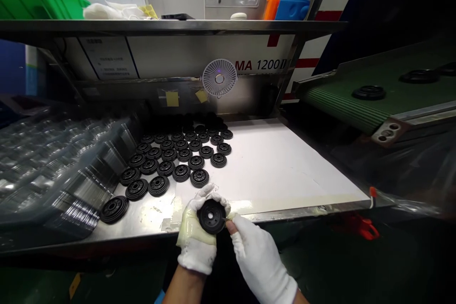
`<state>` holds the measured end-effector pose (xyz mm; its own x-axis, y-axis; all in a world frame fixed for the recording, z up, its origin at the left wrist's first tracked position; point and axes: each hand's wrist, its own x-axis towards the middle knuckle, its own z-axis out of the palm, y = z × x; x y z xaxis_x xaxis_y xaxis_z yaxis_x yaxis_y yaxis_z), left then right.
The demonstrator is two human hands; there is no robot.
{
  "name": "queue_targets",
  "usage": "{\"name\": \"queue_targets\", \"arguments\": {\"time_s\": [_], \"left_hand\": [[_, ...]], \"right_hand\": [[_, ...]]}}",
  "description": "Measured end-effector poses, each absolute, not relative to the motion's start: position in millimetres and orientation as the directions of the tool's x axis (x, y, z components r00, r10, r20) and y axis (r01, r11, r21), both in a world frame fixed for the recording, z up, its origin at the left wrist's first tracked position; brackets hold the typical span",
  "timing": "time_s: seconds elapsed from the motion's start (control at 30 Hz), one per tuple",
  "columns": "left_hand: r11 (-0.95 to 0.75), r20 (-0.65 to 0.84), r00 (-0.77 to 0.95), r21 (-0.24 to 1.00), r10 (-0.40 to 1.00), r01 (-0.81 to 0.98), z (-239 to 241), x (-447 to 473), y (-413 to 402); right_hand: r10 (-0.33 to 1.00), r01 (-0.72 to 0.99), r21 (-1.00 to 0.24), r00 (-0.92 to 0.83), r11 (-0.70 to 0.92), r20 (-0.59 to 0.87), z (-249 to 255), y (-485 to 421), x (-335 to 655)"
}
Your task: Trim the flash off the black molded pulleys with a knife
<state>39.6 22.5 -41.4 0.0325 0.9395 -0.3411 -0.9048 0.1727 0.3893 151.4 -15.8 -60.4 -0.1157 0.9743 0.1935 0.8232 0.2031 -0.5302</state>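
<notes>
Bottom centre, the white-gloved left hand [195, 242] curls its fingers around a round black rubber disc [211, 216], the gloved right hand [258, 256] pinching its rim; stacked clear plastic trays [60, 171] blur at left, a green plastic crate [32, 2] cut off upper left.

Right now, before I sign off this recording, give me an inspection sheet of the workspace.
surface: stainless steel bench, partly covered by a white sheet taped along its front edge.
job's things: a black ribbed disc is held in both hands; rows of similar black discs lie on the bench.
clutter: stacked clear plastic trays at left; a green crate on the steel shelf above.
hands: gloved left hand cups the disc's left side; gloved right hand grips its right rim.
cables: nothing seen.
surroundings: a green conveyor belt carrying more black discs at right; a small white fan below the shelf.
</notes>
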Motion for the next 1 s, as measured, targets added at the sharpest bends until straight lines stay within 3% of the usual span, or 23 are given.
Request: {"name": "queue_targets", "arguments": {"time_s": [0.2, 0.43, 0.63, 0.73, 0.83, 1.0], "left_hand": [[0.13, -0.426, 0.014, 0.244, 0.905, -0.961, -43, 45, 32], [0.221, -0.368, 0.07, 0.384, 0.927, -0.897, -40, 40, 22], [0.182, -0.433, 0.06, 0.246, 0.899, -0.952, -40, 46, 33], [0.126, -0.378, 0.01, 0.285, 0.926, -0.95, -42, 48, 31], [0.172, -0.33, 0.055, 0.337, 0.942, -0.926, -44, 45, 25], [0.204, -0.346, 0.081, 0.336, 0.935, -0.92, -44, 44, 26]], "right_hand": [[0.949, 0.822, -0.501, -0.141, 0.271, 0.282, -68, -23, 139], [0.967, 0.791, -0.57, -0.106, 0.223, 0.231, -63, -19, 151], [0.945, 0.807, -0.523, -0.126, 0.274, 0.301, -65, -25, 144], [0.94, 0.8, -0.523, -0.141, 0.294, 0.311, -65, -26, 141], [0.953, 0.787, -0.558, -0.123, 0.264, 0.277, -62, -24, 147], [0.956, 0.813, -0.539, -0.071, 0.22, 0.283, -62, -21, 154]]}}
